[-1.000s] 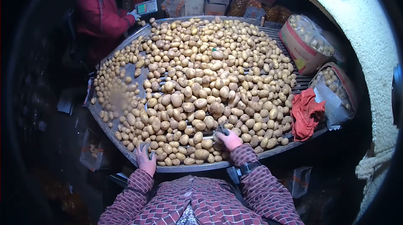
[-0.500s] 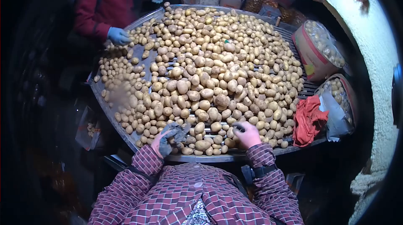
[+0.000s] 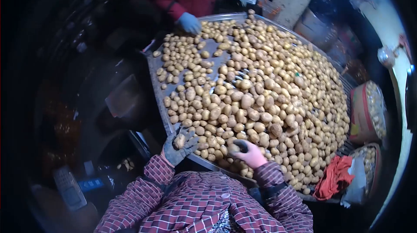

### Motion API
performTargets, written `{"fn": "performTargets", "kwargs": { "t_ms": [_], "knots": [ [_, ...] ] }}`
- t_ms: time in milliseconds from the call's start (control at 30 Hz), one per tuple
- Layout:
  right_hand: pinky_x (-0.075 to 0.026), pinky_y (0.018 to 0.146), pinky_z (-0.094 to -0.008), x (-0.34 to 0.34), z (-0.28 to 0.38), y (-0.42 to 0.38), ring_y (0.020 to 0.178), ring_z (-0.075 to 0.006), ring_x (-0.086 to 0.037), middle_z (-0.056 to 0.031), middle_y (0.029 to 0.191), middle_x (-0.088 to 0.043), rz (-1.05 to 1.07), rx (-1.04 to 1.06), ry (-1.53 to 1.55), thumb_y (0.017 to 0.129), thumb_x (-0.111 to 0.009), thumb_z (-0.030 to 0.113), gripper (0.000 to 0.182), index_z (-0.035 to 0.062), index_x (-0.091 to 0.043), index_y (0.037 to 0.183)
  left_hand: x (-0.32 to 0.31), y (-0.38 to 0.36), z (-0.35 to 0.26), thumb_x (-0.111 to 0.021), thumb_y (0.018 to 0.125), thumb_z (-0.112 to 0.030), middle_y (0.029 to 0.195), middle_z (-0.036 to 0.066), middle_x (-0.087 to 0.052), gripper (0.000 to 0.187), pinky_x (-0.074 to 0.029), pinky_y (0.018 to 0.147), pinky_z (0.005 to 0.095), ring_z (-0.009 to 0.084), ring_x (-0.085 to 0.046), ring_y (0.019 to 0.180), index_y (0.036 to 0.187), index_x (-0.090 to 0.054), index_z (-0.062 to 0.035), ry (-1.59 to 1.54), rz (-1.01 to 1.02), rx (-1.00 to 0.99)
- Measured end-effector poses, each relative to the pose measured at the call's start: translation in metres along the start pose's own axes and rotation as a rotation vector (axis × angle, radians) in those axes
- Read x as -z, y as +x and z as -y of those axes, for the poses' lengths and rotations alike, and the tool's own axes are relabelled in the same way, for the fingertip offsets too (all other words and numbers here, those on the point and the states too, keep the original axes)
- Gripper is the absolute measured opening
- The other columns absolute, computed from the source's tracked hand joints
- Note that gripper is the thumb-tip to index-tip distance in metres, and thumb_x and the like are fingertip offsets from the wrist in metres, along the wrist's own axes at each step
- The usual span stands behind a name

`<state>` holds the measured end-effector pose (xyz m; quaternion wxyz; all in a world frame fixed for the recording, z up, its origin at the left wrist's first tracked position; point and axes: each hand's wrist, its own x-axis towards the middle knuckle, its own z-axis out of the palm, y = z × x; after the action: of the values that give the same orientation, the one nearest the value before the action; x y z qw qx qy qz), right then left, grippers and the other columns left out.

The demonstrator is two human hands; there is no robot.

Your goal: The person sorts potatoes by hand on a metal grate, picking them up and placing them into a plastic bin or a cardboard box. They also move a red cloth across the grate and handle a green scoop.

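Note:
My left hand (image 3: 177, 150), in a grey glove, is turned up at the table's near edge with its fingers curved. An oblong potato (image 3: 179, 141) rests in its palm. Just to the right, my right hand (image 3: 251, 154) wears a pink glove with dark fingertips. Its thumb and fingers are closed around another potato (image 3: 233, 148), partly hidden by the dark fingers. Both hands are by the front of a broad heap of potatoes (image 3: 278, 98) spread over a metal-rimmed sorting table (image 3: 157, 89).
A co-worker's blue-gloved hand (image 3: 190, 23) is at the far left corner, among smaller potatoes. On the right are a carton of bagged potatoes (image 3: 361, 113), a red cloth (image 3: 334, 176) and a grey plastic bag (image 3: 355, 181). Dark floor clutter lies left, including a handset-like object (image 3: 69, 188).
My view has swung left, so the table appears further right. My left hand has turned palm up, now showing a potato in it. My right hand has closed around a potato.

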<state>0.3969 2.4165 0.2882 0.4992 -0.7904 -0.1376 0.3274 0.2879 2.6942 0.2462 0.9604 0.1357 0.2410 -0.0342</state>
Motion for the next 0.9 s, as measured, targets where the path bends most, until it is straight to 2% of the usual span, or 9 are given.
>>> {"fn": "performTargets", "kwargs": {
  "t_ms": [33, 67, 133, 167, 300, 567, 733, 867, 900],
  "knots": [
    [-0.049, 0.085, -0.0302, -0.02, 0.024, 0.013, 0.096, -0.0184, -0.061, -0.012, 0.112, -0.063, 0.106, -0.058, -0.019, 0.073, -0.074, 0.021, 0.055, 0.0054, -0.055, 0.123, -0.001, 0.001, -0.002, -0.037, 0.095, -0.036, 0.13, 0.017, -0.048, 0.045, -0.043, 0.093, 0.0591, 0.0422, -0.049, 0.116, 0.136, -0.04, -0.0175, -0.142, -0.038, 0.04],
    [-0.046, 0.091, -0.0335, -0.044, 0.03, 0.028, 0.104, -0.0263, -0.059, -0.0162, 0.117, -0.06, 0.142, 0.224, -0.22, 0.074, -0.073, 0.021, 0.061, 0.0072, -0.05, 0.129, -0.006, -0.004, -0.004, -0.036, 0.095, -0.036, 0.125, 0.015, -0.053, 0.044, -0.044, 0.095, 0.0531, 0.0365, -0.052, 0.113, 0.133, -0.044, -0.0143, -0.109, 0.035, 0.019],
    [-0.044, 0.095, -0.0333, -0.089, 0.056, 0.049, 0.111, -0.0224, -0.056, -0.0173, 0.122, -0.057, 0.387, 0.24, -0.222, 0.075, -0.075, 0.019, 0.073, 0.006, -0.039, 0.137, 0.027, 0.013, 0.0, -0.039, 0.094, -0.035, 0.118, 0.012, -0.058, 0.042, -0.046, 0.094, 0.046, 0.0299, -0.056, 0.108, 0.127, -0.05, -0.0119, -0.112, 0.153, -0.074],
    [-0.042, 0.097, -0.0348, -0.101, 0.065, 0.052, 0.115, -0.0268, -0.053, -0.0194, 0.124, -0.054, 0.417, 0.323, -0.177, 0.075, -0.074, 0.02, 0.072, 0.0051, -0.039, 0.136, 0.004, 0.0, -0.009, -0.042, 0.093, -0.035, 0.11, 0.01, -0.062, 0.039, -0.047, 0.092, 0.0412, 0.0258, -0.058, 0.105, 0.121, -0.054, -0.01, -0.124, -0.019, -0.097],
    [-0.043, 0.097, -0.0329, -0.1, 0.082, 0.058, 0.114, -0.024, -0.054, -0.0183, 0.127, -0.053, 0.57, 0.265, -0.156, 0.08, -0.069, 0.017, 0.063, 0.0024, -0.041, 0.135, 0.048, -0.014, -0.035, -0.043, 0.091, -0.045, 0.098, 0.007, -0.063, 0.04, -0.048, 0.084, 0.0535, 0.0295, -0.059, 0.097, 0.106, -0.059, -0.0108, -0.288, -0.062, -0.253],
    [-0.05, 0.083, -0.0295, -0.03, -0.026, 0.065, 0.094, -0.0159, -0.062, -0.011, 0.106, -0.066, 0.165, -0.034, -0.102, 0.082, -0.069, 0.017, 0.043, 0.0011, -0.057, 0.119, 0.129, 0.028, -0.228, -0.047, 0.085, -0.059, 0.109, -0.002, -0.054, 0.045, -0.042, 0.092, 0.0518, 0.0256, -0.049, 0.107, 0.107, -0.055, -0.0205, -0.598, -0.126, -0.564],
    [-0.049, 0.084, -0.036, 0.004, -0.031, 0.05, 0.093, -0.0291, -0.061, -0.0163, 0.103, -0.062, -0.311, 0.121, -0.405, 0.076, -0.067, 0.012, 0.034, 0.0019, -0.061, 0.108, 0.102, 0.061, -0.26, -0.048, 0.088, -0.058, 0.142, 0.017, -0.034, 0.075, -0.033, 0.103, 0.0524, 0.0285, -0.033, 0.132, 0.139, -0.03, -0.006, 0.276, -0.688, -0.486],
    [-0.037, 0.099, -0.0439, 0.017, -0.051, 0.033, 0.114, -0.0352, -0.048, -0.0172, 0.122, -0.052, -0.513, 0.199, -0.808, 0.075, -0.068, 0.018, 0.046, 0.002, -0.055, 0.116, 0.089, 0.094, -0.154, -0.061, 0.088, -0.022, 0.138, 0.019, -0.039, 0.057, -0.033, 0.105, 0.0369, 0.0327, -0.04, 0.126, 0.134, -0.036, 0.0003, 1.009, -0.613, -0.842],
    [-0.035, 0.1, -0.0458, 0.016, -0.054, 0.028, 0.116, -0.0349, -0.045, -0.0169, 0.124, -0.05, -0.481, 0.225, -0.901, 0.075, -0.067, 0.019, 0.048, 0.0034, -0.054, 0.118, 0.069, 0.082, -0.127, -0.06, 0.087, -0.021, 0.141, 0.022, -0.033, 0.061, -0.03, 0.107, 0.0391, 0.0345, -0.034, 0.131, 0.136, -0.032, 0.0009, 1.487, -0.651, -0.843]
  ]
}}
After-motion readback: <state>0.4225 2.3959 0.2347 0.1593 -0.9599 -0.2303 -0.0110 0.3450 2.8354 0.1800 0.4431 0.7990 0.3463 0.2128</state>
